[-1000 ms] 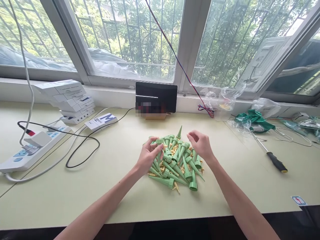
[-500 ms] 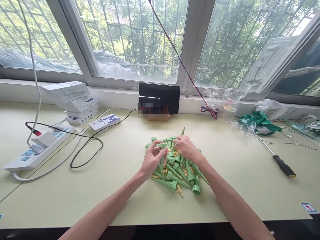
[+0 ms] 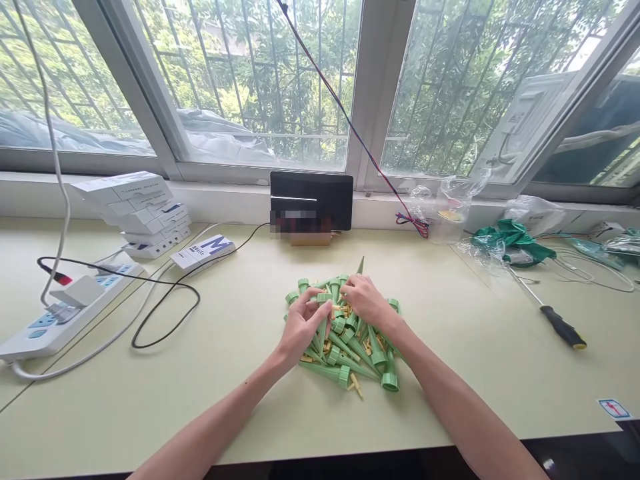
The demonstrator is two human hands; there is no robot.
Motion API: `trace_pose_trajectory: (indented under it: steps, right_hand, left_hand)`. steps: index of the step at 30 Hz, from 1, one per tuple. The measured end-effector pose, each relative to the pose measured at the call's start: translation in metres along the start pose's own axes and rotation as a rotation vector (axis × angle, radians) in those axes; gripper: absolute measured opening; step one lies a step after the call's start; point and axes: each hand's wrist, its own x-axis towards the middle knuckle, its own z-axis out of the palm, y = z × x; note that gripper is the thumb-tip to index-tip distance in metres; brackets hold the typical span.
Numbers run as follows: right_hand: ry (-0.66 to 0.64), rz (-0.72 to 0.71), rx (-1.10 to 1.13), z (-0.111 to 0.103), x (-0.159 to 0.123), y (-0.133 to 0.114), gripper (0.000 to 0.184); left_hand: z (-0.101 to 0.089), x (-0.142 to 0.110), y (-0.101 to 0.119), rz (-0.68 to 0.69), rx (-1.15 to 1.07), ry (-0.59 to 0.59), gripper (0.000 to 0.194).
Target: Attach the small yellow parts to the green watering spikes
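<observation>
A heap of green plastic watering spikes (image 3: 377, 353), with hollow cone bodies and ribbed caps, lies on the table together with small yellow valve pieces (image 3: 356, 385). At the heap's left side my left hand (image 3: 300, 327) is closed, thumb against fingers, around one capped green spike (image 3: 324, 298), its cap up. A yellow piece (image 3: 337, 309) shows beside the left thumb tip. My right hand (image 3: 367, 300) is over the back right of the heap with its fingers curled together; what they grip is hidden. A green spike tip (image 3: 361, 265) points up just behind that hand.
A dark tablet (image 3: 313, 193) stands at the window. On the left are stacked white boxes (image 3: 145, 213), a flat white box (image 3: 203, 252), a power strip (image 3: 75, 310) and loose cables. A screwdriver (image 3: 563, 327), green plastic bag (image 3: 515, 240) and clear cup (image 3: 449, 223) are on the right.
The whole view has shifted slightly, so the table things appear a little further left. Both hands keep nearly the same pose over the heap, the left still holding its spike.
</observation>
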Motion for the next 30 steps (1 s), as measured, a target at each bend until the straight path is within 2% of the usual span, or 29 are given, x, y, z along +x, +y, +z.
trace_pose_trajectory:
  steps: [10,15,20,24,28,30]
  right_hand:
    - [0.006,-0.002,0.001,0.005,-0.001,0.000,0.013]
    - [0.006,-0.008,-0.018,0.006,-0.002,0.000,0.012]
    - [0.022,0.002,-0.007,0.003,-0.003,-0.001,0.011]
    - [0.021,0.010,-0.005,0.001,-0.003,-0.003,0.013]
    - [0.027,0.019,-0.007,-0.001,-0.005,-0.006,0.016]
    - [0.027,0.024,-0.009,-0.002,-0.005,-0.008,0.017]
  left_hand:
    - [-0.004,0.001,0.010,0.020,0.039,0.075,0.025]
    - [-0.008,0.004,0.017,0.116,0.086,0.123,0.024]
    - [-0.018,0.001,0.031,0.274,0.305,0.229,0.021]
    - [-0.039,-0.011,0.035,0.287,0.516,0.403,0.019]
    - [-0.073,-0.023,0.022,0.186,0.889,0.510,0.025]
    - [-0.087,-0.024,0.014,0.135,1.007,0.542,0.029]
